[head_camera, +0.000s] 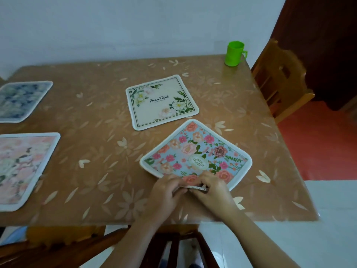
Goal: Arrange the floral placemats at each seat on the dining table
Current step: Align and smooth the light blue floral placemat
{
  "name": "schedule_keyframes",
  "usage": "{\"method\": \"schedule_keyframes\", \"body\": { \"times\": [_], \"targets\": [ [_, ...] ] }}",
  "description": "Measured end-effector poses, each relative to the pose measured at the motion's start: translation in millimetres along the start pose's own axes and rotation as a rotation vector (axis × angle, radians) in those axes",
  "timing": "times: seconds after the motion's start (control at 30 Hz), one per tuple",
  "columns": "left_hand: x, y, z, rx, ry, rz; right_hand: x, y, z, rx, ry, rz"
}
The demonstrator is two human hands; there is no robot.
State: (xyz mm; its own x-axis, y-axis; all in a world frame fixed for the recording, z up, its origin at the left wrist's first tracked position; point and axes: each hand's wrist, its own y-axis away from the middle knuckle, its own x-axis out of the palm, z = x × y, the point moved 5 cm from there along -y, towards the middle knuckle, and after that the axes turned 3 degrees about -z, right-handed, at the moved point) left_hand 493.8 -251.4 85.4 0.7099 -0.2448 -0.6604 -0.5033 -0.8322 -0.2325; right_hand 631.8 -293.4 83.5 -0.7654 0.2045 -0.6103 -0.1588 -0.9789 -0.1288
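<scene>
Far to the left of my hands, a blue mat [21, 100] and a pink mat [23, 169] lie flat on the counter [96, 151], the pink one nearer me, while a cream mat [161, 102] lies just beyond my hands. My left hand [166, 190] and right hand [212, 190] sit side by side, fingers curled, both pinching the near corner of the flowered mat [197, 151], which rests skewed on the counter just ahead of them, close to the cream mat. Well beyond my right hand a green cup [234, 53] stands at the counter's far corner, with a chair [282, 78] beside it.
</scene>
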Motion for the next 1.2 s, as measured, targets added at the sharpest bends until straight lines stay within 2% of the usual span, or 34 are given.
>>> {"method": "schedule_keyframes", "body": {
  "times": [0.27,0.47,0.63,0.87,1.07,1.2],
  "targets": [
    [5.4,4.1,1.0,0.02,-0.014,0.0,-1.4,4.6,4.1,0.003,-0.104,0.04],
    [0.9,12.4,15.6,-0.087,0.05,-0.066,-12.9,12.3,-8.6,0.044,-0.054,0.071],
    [-18.9,13.6,28.5,-0.114,-0.016,-0.107,-13.9,16.9,-19.6,0.087,-0.062,0.051],
    [-21.9,22.3,26.3,-0.06,-0.136,-0.085,9.8,6.9,-6.6,0.029,-0.034,0.063],
    [-17.9,27.5,17.1,-0.052,-0.075,-0.065,34.1,-4.5,11.5,-0.034,-0.054,0.126],
    [-18.6,29.2,30.7,-0.135,-0.029,-0.005,47.1,-2.7,10.4,-0.043,-0.073,0.144]
  ]
}}
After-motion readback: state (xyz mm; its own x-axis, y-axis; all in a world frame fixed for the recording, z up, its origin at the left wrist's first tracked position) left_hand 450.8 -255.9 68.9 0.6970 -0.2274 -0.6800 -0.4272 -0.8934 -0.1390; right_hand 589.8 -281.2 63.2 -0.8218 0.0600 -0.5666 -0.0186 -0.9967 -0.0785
